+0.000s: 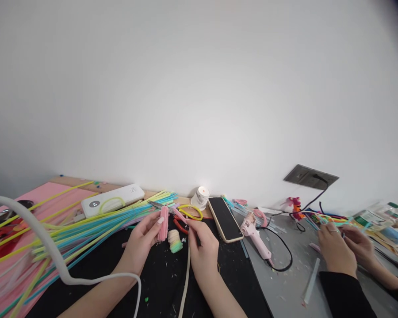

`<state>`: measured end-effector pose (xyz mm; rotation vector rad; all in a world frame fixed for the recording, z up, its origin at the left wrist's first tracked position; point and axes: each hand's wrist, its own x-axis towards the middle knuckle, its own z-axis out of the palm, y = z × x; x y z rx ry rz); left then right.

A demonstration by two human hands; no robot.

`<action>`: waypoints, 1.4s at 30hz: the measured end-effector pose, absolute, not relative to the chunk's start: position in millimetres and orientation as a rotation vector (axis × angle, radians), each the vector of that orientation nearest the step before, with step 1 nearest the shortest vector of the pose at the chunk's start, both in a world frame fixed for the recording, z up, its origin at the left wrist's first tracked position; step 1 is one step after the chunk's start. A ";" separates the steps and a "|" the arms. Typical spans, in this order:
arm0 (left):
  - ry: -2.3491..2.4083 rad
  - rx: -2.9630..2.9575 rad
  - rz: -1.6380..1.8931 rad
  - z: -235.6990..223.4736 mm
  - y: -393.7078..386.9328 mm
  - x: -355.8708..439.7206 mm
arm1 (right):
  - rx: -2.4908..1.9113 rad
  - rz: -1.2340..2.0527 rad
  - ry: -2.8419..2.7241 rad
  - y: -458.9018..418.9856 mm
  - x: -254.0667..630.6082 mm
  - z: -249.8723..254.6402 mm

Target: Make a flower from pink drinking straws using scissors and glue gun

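Note:
My left hand [145, 236] holds a short pink bundle of fuzzy pipe cleaner [163, 224] upright between thumb and fingers. Close to its right, my right hand [203, 247] is closed in a pinch at the end of a thin pink strand that runs toward the bundle. A cream strand [185, 282] hangs below the right hand. Between the hands, a cream-and-green coiled piece [175, 241] rests on the black mat [159, 282]. Behind them lie scissors with a yellow loop handle [193, 212] and a red-handled tool [180, 224], partly covered.
Many coloured pipe cleaners [112, 229] and a white power bank [112, 201] lie left. A white cable [53, 247] crosses in front. Rightward are a paper cup [200, 197], a phone [226, 219] and a pink glue gun [257, 238]. Another person's hands [338, 247] work at far right.

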<state>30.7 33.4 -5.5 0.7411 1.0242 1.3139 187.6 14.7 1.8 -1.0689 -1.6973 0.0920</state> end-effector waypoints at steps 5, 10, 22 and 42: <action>0.988 0.777 1.288 -5.6 32.5 31.6 | -1.005 0.020 -1.714 14.3 185.5 3.7; 0.984 0.806 1.259 -4.1 32.6 32.0 | -0.991 -0.004 -1.725 14.0 187.4 -2.3; 0.950 0.827 1.245 -9.5 33.8 32.4 | -0.963 0.110 -1.827 11.9 185.2 -3.2; 0.931 0.811 1.271 -8.9 34.0 33.5 | -0.970 0.255 -1.960 7.6 184.1 -0.4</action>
